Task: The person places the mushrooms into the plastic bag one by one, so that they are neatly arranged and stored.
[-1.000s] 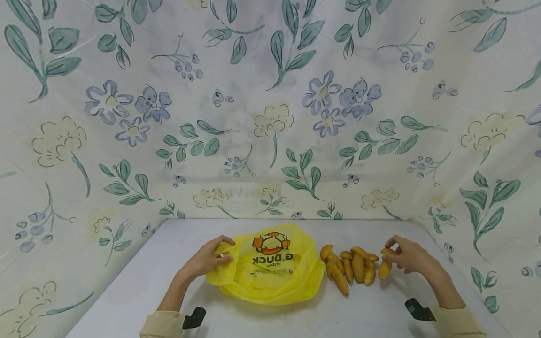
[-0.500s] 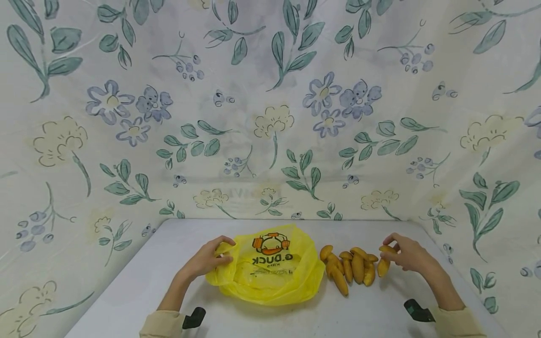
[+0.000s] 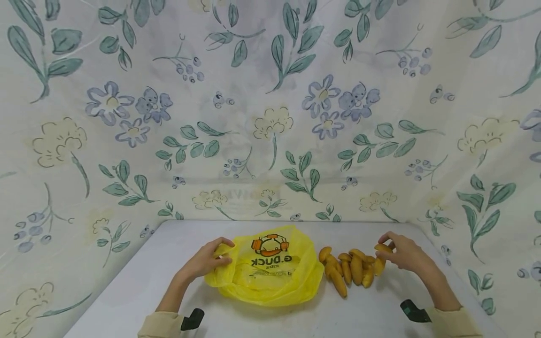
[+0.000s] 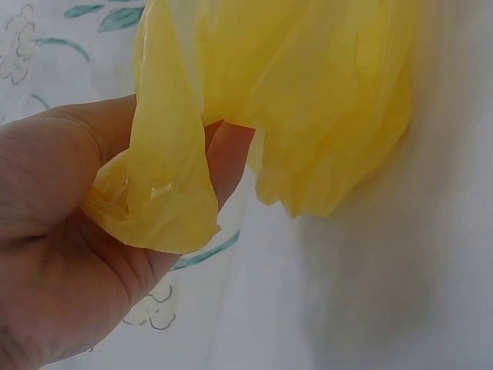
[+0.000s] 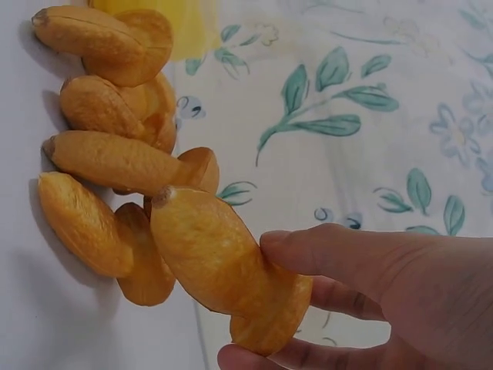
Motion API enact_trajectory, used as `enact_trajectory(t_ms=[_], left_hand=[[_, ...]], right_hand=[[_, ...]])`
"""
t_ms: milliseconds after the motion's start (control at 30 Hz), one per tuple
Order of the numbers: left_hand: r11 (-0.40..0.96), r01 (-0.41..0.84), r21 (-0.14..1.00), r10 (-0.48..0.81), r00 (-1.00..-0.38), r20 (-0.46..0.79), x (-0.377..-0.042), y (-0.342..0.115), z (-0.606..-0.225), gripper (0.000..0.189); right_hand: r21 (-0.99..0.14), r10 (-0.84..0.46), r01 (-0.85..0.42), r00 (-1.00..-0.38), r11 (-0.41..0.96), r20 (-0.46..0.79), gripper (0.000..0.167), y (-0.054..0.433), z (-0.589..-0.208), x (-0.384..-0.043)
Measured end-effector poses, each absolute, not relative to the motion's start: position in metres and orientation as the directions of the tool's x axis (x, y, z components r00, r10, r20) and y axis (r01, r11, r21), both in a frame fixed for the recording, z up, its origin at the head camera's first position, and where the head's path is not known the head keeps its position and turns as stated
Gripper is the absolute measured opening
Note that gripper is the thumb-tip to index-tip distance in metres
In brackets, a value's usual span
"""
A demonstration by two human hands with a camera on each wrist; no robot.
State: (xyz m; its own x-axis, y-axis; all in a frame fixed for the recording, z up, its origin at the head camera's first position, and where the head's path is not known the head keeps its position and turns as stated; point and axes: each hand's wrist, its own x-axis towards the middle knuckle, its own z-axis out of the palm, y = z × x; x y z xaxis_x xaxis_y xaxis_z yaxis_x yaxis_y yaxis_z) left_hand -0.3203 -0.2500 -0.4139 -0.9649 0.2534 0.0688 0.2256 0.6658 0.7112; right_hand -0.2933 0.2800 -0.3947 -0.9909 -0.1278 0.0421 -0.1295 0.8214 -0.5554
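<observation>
While the left hand (image 3: 209, 258) grips the left side of a yellow plastic bag (image 3: 264, 291), its thumb and fingers curled round a loop of the thin film, the right hand (image 3: 405, 253) pinches a single brown mushroom (image 5: 208, 254) by the cap between thumb and fingers. That mushroom is at the right end of a cluster of similar mushrooms (image 3: 357, 272), its stem angled down toward the near side; from these angles I cannot tell whether it touches its closest neighbour. The clustered mushrooms lie on the white table (image 3: 338, 319) to the right of the bag, close against one another, most with their stems toward the near edge and their caps toward the far one. At the cluster's left end they lie just beside the bag, which sits between them and the left hand, crumpled and low, its far side raised and printed with an orange and black duck and mirrored lettering. Both forearms come in from the near edge in beige sleeves (image 3: 160, 325), a dark device (image 3: 193, 319) at each wrist. Beyond the far edge rises a pale cloth (image 3: 245, 103) patterned with green leaves and blue and yellow flowers.
</observation>
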Motion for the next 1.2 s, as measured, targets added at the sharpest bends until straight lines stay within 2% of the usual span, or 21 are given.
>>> enact_trajectory(t_ms=[167, 400, 933, 1200], left_hand=[[0.638, 0.25, 0.728, 0.287, -0.955, 0.077, -0.32, -0.253, -0.415, 0.036], [0.651, 0.233, 0.722, 0.268, -0.961, 0.069, -0.321, -0.253, -0.415, 0.035], [0.652, 0.246, 0.717, 0.282, -0.957, 0.072, -0.324, -0.253, -0.416, 0.036], [0.646, 0.251, 0.721, 0.291, -0.954, 0.071, -0.324, -0.252, -0.417, 0.037]], right_hand=[[-0.55, -0.13, -0.136, -0.99, 0.824, 0.049, 0.044, 0.277, -0.394, -0.294], [-0.556, -0.131, -0.132, -0.99, 0.82, 0.042, 0.043, 0.271, -0.392, -0.297], [-0.573, -0.203, -0.215, -0.975, 0.791, 0.085, 0.04, 0.253, -0.382, -0.304], [-0.56, -0.199, -0.198, -0.978, 0.805, 0.061, 0.04, 0.243, -0.382, -0.308]])
